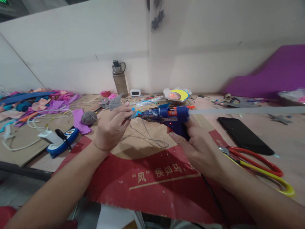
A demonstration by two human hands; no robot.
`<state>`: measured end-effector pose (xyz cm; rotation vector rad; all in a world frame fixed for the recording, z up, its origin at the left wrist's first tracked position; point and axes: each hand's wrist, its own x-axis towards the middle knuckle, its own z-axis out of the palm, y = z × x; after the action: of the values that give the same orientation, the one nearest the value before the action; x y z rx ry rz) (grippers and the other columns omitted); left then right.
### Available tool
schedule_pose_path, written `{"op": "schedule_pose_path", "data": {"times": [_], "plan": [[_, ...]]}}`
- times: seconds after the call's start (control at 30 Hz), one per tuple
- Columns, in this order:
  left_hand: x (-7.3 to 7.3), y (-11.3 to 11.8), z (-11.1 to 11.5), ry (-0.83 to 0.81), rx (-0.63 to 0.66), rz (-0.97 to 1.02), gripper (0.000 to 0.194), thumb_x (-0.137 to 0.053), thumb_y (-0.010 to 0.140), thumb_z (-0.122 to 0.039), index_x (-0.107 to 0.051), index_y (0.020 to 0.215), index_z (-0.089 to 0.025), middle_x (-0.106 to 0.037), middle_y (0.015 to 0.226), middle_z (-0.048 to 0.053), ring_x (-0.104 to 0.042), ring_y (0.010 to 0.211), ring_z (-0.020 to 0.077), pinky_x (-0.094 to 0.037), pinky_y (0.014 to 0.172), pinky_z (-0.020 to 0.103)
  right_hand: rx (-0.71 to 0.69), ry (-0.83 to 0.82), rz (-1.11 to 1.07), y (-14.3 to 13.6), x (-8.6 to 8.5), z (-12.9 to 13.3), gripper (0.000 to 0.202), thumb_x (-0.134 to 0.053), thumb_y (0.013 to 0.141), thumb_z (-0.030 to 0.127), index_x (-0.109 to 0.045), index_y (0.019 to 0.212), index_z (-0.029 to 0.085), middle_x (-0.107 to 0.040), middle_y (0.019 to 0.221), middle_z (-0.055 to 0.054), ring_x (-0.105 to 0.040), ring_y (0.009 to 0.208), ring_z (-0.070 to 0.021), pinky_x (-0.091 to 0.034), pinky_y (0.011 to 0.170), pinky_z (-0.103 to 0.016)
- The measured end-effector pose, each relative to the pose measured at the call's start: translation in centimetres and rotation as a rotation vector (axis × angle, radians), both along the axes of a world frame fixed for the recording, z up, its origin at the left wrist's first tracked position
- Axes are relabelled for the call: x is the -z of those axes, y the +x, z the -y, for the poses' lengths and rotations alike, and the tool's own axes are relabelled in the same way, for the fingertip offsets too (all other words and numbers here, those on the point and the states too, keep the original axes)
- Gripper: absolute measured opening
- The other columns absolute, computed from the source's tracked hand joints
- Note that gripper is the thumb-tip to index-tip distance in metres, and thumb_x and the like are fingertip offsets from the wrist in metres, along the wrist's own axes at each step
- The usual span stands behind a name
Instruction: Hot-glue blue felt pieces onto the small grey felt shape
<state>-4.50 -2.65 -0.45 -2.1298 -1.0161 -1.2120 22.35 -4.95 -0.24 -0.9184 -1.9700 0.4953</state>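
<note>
My right hand is wrapped around the handle of a dark blue hot glue gun, with the thumb near its red trigger. A long translucent glue stick runs out of its back to the right edge. Its smeared nozzle end points left, close to the fingertips of my left hand. Those fingers are closed on a grey felt piece, which shows above the knuckles. A small bright blue piece sits between the fingertips and the nozzle; its exact shape is blurred. Thin grey yarn trails over the cardboard below.
A red-printed cardboard sheet covers the front. Right lie a black phone and red-and-yellow-handled scissors. Left are a blue power strip, a grey yarn ball and felt scraps. Behind stand a bottle and a metal bowl.
</note>
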Motion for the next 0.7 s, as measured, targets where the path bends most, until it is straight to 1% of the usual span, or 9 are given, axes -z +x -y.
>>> {"op": "schedule_pose_path", "data": {"times": [0.2, 0.37, 0.47, 0.5, 0.57, 0.63, 0.7], "plan": [[-0.1, 0.1, 0.0, 0.047, -0.009, -0.016, 0.015, -0.064, 0.086, -0.015, -0.072, 0.097, -0.022, -0.075, 0.106, 0.002, -0.071, 0.1, 0.0185, -0.058, 0.096, 0.036, -0.017, -0.021, 0.025, 0.0, 0.0, 0.1, 0.041, -0.052, 0.094, 0.031, -0.05, 0.135, 0.029, -0.066, 0.123, -0.008, -0.062, 0.113, -0.0313, -0.049, 0.102, -0.052], [0.0, -0.1, -0.1, 0.012, -0.033, 0.028, 0.013, -0.063, 0.086, -0.018, -0.072, 0.094, -0.024, -0.076, 0.103, 0.002, -0.071, 0.101, 0.0183, -0.057, 0.096, 0.035, -0.002, -0.028, 0.008, 0.0, -0.2, 0.2, 0.036, -0.055, 0.092, 0.031, -0.056, 0.127, 0.027, -0.067, 0.118, -0.008, -0.064, 0.107, -0.0299, -0.051, 0.097, -0.05], [0.0, -0.2, -0.1, -0.004, -0.024, 0.073, 0.014, -0.063, 0.087, -0.018, -0.072, 0.096, -0.023, -0.076, 0.105, 0.003, -0.07, 0.104, 0.0188, -0.056, 0.097, 0.035, 0.019, -0.047, -0.039, 0.1, 0.1, -0.1, 0.032, -0.055, 0.09, 0.032, -0.057, 0.121, 0.025, -0.067, 0.111, -0.009, -0.063, 0.104, -0.028, -0.051, 0.095, -0.049], [0.0, -0.2, -0.1, -0.007, -0.025, 0.084, 0.014, -0.063, 0.087, -0.017, -0.073, 0.096, -0.023, -0.076, 0.105, 0.004, -0.07, 0.104, 0.0191, -0.055, 0.097, 0.035, 0.012, -0.082, -0.081, 0.1, 0.1, -0.3, 0.029, -0.056, 0.089, 0.032, -0.058, 0.117, 0.024, -0.067, 0.106, -0.008, -0.064, 0.099, -0.0264, -0.053, 0.091, -0.047], [0.0, -0.3, -0.2, -0.009, -0.036, 0.11, 0.014, -0.064, 0.086, -0.017, -0.073, 0.095, -0.023, -0.076, 0.104, 0.003, -0.07, 0.104, 0.0193, -0.055, 0.096, 0.035, -0.033, -0.216, -0.218, 0.2, 0.2, -0.7, 0.023, -0.058, 0.087, 0.032, -0.058, 0.108, 0.023, -0.065, 0.092, -0.005, -0.063, 0.081, -0.0207, -0.056, 0.077, -0.04], [-0.1, -0.2, -0.4, -0.034, -0.061, 0.174, 0.012, -0.066, 0.085, -0.019, -0.074, 0.093, -0.023, -0.077, 0.099, 0.002, -0.071, 0.1, 0.0189, -0.056, 0.093, 0.034, -0.091, -0.395, -0.397, 0.3, 0.1, -1.2, 0.022, -0.06, 0.084, 0.03, -0.054, 0.103, 0.022, -0.062, 0.082, -0.001, -0.056, 0.062, -0.0141, -0.054, 0.061, -0.032], [-0.2, -0.1, -0.5, -0.114, -0.078, 0.302, 0.01, -0.069, 0.083, -0.022, -0.074, 0.091, -0.022, -0.077, 0.092, 0.002, -0.072, 0.09, 0.0184, -0.059, 0.085, 0.032, -0.105, -0.556, -0.568, 0.3, -0.2, -1.8, 0.023, -0.063, 0.08, 0.027, -0.051, 0.099, 0.022, -0.06, 0.081, 0.001, -0.05, 0.055, -0.0099, -0.05, 0.052, -0.026]]}}
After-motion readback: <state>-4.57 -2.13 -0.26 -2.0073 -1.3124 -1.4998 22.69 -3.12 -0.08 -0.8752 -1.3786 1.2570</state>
